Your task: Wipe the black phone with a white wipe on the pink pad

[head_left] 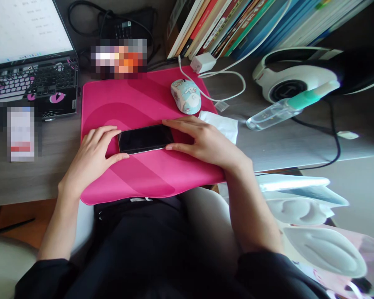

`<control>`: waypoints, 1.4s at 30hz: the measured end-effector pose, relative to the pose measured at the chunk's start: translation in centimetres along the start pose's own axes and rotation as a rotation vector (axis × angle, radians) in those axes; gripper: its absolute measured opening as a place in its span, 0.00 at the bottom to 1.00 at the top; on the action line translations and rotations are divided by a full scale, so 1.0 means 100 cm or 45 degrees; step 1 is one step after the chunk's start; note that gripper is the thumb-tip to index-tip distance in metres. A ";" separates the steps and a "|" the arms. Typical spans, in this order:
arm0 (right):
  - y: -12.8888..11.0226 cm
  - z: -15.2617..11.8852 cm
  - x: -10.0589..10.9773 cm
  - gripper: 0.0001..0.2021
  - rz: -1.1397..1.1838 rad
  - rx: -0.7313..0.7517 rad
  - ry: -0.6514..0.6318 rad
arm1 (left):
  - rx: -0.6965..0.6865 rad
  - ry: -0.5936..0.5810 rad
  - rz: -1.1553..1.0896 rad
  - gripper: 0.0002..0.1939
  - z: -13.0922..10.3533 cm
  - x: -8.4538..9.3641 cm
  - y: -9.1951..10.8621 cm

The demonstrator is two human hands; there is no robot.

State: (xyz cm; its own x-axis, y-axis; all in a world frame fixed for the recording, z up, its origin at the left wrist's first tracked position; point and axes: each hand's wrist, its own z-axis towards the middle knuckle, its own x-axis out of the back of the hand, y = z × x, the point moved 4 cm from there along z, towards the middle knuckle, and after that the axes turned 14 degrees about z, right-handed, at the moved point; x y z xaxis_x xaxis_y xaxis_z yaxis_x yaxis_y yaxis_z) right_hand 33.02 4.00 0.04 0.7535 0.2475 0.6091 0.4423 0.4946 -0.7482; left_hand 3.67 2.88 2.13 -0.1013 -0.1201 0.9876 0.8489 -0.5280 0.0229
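Note:
A black phone [146, 139] lies flat, screen up and dark, on a pink mat [137, 178]. At its left end is my left hand [95, 151], thumb and index finger spread at two corners. My right hand [202, 139] is at the phone's right end, fingertips at the upper edge and thumb at the lower corner. Both hands rest on the mat and touch or nearly touch the phone. A patterned mouse [186, 96] sits above my right hand, and a white tissue [221, 124] lies partly behind that hand.
An open laptop [31, 83] is at the upper left, with a blurred item [21, 133] below it. Books [218, 25] stand at the back. A charger [203, 62] with white cable, a spray bottle [277, 114] and headphones [268, 79] are to the right.

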 end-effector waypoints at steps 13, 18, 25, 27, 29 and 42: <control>0.000 -0.001 -0.001 0.34 -0.064 -0.050 -0.002 | 0.021 -0.007 -0.014 0.31 0.001 0.000 0.001; 0.000 -0.001 -0.001 0.33 -0.082 -0.039 0.025 | 0.021 -0.003 0.004 0.31 0.000 0.000 0.002; -0.001 -0.002 -0.001 0.31 -0.125 -0.004 0.031 | 0.014 0.003 0.019 0.31 0.000 0.000 0.002; -0.001 -0.002 -0.001 0.31 -0.135 0.006 0.034 | 0.017 0.000 0.026 0.31 0.000 0.000 0.002; -0.002 -0.002 -0.001 0.30 -0.132 0.009 0.038 | 0.019 -0.002 0.028 0.30 0.000 0.000 0.002; -0.005 -0.002 0.000 0.30 -0.124 0.024 0.054 | 0.021 -0.003 0.025 0.30 0.000 0.001 0.004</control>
State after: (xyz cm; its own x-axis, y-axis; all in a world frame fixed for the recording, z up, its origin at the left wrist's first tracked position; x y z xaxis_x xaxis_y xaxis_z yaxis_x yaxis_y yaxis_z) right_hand 32.96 3.58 0.33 0.7273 0.1620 0.6669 0.5059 0.5300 -0.6806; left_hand 3.99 2.72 2.21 -0.0830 -0.1285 0.9882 0.8590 -0.5119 0.0056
